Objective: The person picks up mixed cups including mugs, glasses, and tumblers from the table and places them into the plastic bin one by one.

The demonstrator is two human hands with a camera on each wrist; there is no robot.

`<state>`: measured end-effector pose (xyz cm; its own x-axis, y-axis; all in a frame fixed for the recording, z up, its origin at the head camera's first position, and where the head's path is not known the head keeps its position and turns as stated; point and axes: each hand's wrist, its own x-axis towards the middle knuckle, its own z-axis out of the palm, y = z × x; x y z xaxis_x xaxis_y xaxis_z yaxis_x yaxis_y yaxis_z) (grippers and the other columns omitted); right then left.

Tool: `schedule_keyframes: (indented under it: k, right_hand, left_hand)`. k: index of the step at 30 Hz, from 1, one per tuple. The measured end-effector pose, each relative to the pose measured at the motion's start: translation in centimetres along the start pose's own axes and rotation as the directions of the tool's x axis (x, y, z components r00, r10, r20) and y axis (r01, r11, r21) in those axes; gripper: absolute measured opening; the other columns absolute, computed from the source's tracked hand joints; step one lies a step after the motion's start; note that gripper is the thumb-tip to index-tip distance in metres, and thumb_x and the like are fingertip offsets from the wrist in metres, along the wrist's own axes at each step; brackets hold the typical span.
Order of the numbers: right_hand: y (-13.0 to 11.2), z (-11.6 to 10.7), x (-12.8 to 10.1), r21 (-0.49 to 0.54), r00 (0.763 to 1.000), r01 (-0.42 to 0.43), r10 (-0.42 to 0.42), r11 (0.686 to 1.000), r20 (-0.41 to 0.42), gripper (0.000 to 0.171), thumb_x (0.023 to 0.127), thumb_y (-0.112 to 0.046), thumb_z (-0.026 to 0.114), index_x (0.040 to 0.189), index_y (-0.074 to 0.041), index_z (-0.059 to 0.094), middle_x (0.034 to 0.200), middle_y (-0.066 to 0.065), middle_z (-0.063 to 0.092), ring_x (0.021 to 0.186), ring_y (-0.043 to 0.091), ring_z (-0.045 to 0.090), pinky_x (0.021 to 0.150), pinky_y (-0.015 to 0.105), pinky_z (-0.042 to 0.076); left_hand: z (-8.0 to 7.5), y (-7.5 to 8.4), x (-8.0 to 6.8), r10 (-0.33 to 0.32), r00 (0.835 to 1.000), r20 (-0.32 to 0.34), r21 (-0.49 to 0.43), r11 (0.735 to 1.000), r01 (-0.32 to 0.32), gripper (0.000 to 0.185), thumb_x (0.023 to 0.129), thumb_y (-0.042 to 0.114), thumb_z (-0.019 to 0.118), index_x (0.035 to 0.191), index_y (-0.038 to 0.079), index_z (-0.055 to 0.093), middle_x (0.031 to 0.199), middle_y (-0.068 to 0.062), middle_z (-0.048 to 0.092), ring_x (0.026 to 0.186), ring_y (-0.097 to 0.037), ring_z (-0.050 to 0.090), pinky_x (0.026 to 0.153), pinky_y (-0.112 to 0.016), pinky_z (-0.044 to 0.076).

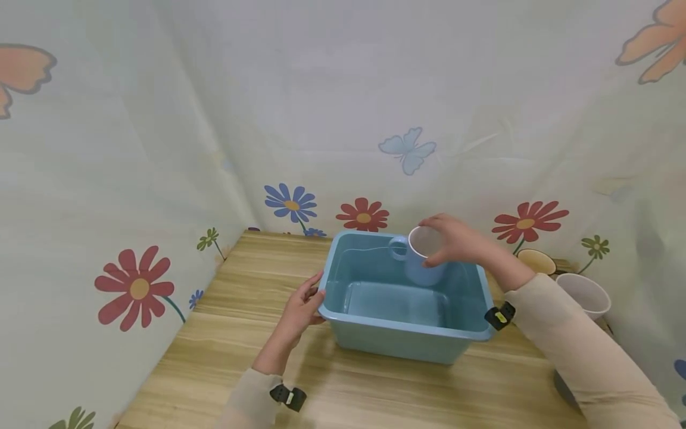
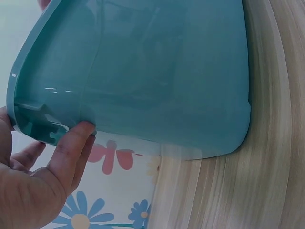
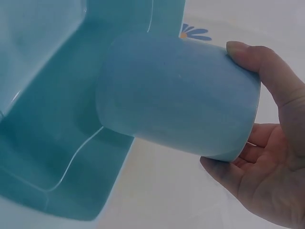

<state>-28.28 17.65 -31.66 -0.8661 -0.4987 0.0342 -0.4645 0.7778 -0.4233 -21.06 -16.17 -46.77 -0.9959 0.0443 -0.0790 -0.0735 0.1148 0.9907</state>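
Head view: blue mug (image 1: 423,262) gripped at rim by right hand (image 1: 455,241), held over far right part of blue basin (image 1: 348,322), tilted, mouth turned toward camera, handle to left. Basin's near left rim clasped by left hand (image 1: 302,304). Wooden table (image 1: 241,333) under basin.

Left wrist view: thumb hooked under basin lip (image 2: 33,121), basin seen from outside.

Right wrist view: mug (image 3: 176,93) pinched at rim, long axis slanted, base pointed into basin (image 3: 52,119).
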Motion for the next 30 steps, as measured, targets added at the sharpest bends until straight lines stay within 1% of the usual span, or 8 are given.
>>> schedule_keyframes:
  k: [9,12,17,20,23,27,30]
  right_hand:
    - [-0.4,1.3,1.3,0.006,0.999,0.027,-0.027,1.000,0.023,0.081,0.075,-0.026,0.087,0.144,0.000,0.053,0.145,0.026,0.055,0.120,0.043,0.058,0.094,0.059,0.059]
    - [-0.4,1.6,1.8,0.009,0.999,0.042,-0.042,0.999,0.033,0.081,0.074,-0.026,0.088,0.143,0.000,0.054,0.144,0.026,0.056,0.120,0.043,0.058,0.093,0.057,0.060]
    - [-0.8,2.2,2.4,0.022,0.996,0.056,-0.058,0.998,0.064,0.082,0.073,-0.026,0.089,0.143,0.000,0.054,0.142,0.025,0.057,0.120,0.042,0.058,0.091,0.054,0.061]
    - [-1.1,2.6,2.8,0.024,0.995,0.061,-0.063,0.998,0.081,0.082,0.073,-0.026,0.089,0.143,0.000,0.054,0.141,0.025,0.057,0.120,0.041,0.058,0.090,0.053,0.062]
    - [-1.1,3.2,3.3,0.023,0.993,0.070,-0.072,0.997,0.095,0.082,0.074,-0.025,0.089,0.142,0.002,0.054,0.140,0.026,0.057,0.118,0.042,0.058,0.089,0.051,0.062]
    - [-1.1,3.9,4.0,0.044,0.990,0.075,-0.080,0.996,0.114,0.082,0.075,-0.023,0.088,0.144,0.004,0.051,0.141,0.027,0.055,0.120,0.043,0.057,0.091,0.053,0.062]
    - [-1.2,4.4,4.4,0.056,0.989,0.074,-0.081,0.996,0.127,0.083,0.076,-0.022,0.088,0.145,0.004,0.050,0.143,0.027,0.054,0.122,0.043,0.056,0.094,0.055,0.060]
  left_hand:
    - [-0.2,0.1,0.0,-0.003,1.000,0.003,0.004,1.000,0.003,0.054,0.104,0.012,0.054,0.157,0.011,0.041,0.144,-0.033,0.054,0.108,-0.034,0.068,0.075,-0.036,0.066]
    - [-0.2,0.2,-0.1,-0.006,1.000,0.001,0.003,1.000,0.006,0.054,0.104,0.012,0.054,0.157,0.011,0.041,0.144,-0.033,0.054,0.109,-0.036,0.068,0.075,-0.035,0.066]
    - [-0.2,0.1,0.0,-0.004,1.000,0.002,-0.002,1.000,0.004,0.055,0.104,0.012,0.054,0.157,0.011,0.041,0.146,-0.033,0.053,0.115,-0.043,0.066,0.077,-0.039,0.066]
    - [-0.2,0.0,0.0,-0.003,1.000,0.004,-0.005,1.000,0.003,0.055,0.104,0.012,0.054,0.157,0.011,0.041,0.146,-0.032,0.053,0.116,-0.043,0.066,0.078,-0.040,0.066]
    - [-0.2,-0.1,0.0,-0.004,1.000,-0.003,-0.011,1.000,0.004,0.054,0.104,0.012,0.054,0.157,0.011,0.042,0.145,-0.032,0.054,0.114,-0.040,0.067,0.076,-0.038,0.066]
    - [-0.2,-0.2,0.1,-0.004,1.000,-0.011,-0.012,1.000,0.004,0.054,0.103,0.010,0.054,0.156,0.010,0.042,0.143,-0.032,0.055,0.110,-0.035,0.068,0.074,-0.035,0.066]
    - [-0.2,-0.3,0.2,0.002,1.000,-0.012,-0.013,1.000,-0.002,0.054,0.103,0.009,0.054,0.156,0.009,0.042,0.141,-0.032,0.056,0.108,-0.036,0.069,0.074,-0.035,0.066]
